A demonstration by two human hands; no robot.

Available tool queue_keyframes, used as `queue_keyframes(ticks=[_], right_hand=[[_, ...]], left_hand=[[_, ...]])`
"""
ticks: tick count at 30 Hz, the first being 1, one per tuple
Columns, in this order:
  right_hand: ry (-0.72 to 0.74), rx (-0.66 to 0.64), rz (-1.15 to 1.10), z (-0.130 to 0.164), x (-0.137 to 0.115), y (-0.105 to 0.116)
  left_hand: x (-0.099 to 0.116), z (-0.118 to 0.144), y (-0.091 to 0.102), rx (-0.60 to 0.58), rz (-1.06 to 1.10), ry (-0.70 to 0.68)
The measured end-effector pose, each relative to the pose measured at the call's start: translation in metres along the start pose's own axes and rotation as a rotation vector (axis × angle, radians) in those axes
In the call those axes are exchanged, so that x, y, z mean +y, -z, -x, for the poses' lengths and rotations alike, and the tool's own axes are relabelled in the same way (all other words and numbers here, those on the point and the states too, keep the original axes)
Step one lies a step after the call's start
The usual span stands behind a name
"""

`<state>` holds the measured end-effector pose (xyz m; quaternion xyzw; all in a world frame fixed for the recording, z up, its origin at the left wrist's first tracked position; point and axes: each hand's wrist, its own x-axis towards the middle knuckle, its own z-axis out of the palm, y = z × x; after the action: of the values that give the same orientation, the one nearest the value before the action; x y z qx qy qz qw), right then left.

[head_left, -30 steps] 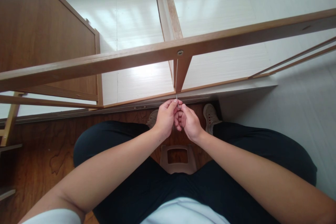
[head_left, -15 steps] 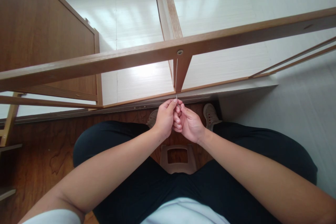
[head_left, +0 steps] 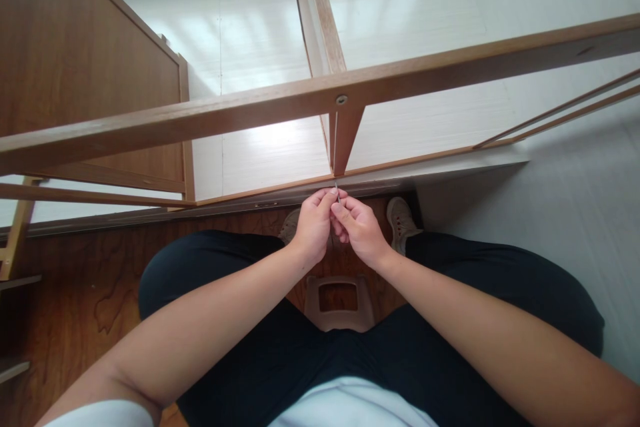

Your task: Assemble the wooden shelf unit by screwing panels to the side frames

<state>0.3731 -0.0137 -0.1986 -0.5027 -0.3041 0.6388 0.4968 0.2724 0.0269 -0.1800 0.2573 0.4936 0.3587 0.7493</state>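
Centrally, a thin metal pin (head_left: 337, 193), grey and slender, too small to identify further, stands upright between both hands just below the foot of a wooden post (head_left: 344, 140). Rail (head_left: 250, 110): long, flat, matte brown wood, crossing the whole view, with a round metal fastener (head_left: 341, 99) at the joint above the post. Behind it, smooth white panels (head_left: 260, 47) with a glossy sheen; at left, a dark veneered board (head_left: 75, 53). Floor (head_left: 75, 293): reddish wood grain. Stool (head_left: 339, 303): tan plastic, with a rectangular cut-out, between the knees. Open room lies to the right along the pale wall. Left hand (head_left: 314, 227) and right hand (head_left: 361, 232) meet knuckle to knuckle, forearms converging; the fingers of both are pinched together on the pin.
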Motion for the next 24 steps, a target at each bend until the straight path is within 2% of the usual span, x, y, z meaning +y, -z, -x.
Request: queue_keyframes(ticks=[3, 8, 15, 24], right_hand=[[0.085, 0.047, 0.190, 0.0006, -0.0027, 0.0037], [0.152, 0.056, 0.333, 0.0011, -0.0055, 0.0064], [0.128, 0.035, 0.238, -0.0002, -0.0044, 0.0051], [0.120, 0.028, 0.252, 0.0002, -0.0054, 0.0057]], left_hand=[[-0.0008, -0.0017, 0.0000, 0.007, 0.010, -0.033], [0.0003, -0.0017, -0.0008, 0.021, 0.010, -0.047], [0.0013, -0.0005, -0.0016, -0.002, 0.011, -0.026], [0.0005, -0.0004, -0.0014, -0.004, 0.010, -0.019]])
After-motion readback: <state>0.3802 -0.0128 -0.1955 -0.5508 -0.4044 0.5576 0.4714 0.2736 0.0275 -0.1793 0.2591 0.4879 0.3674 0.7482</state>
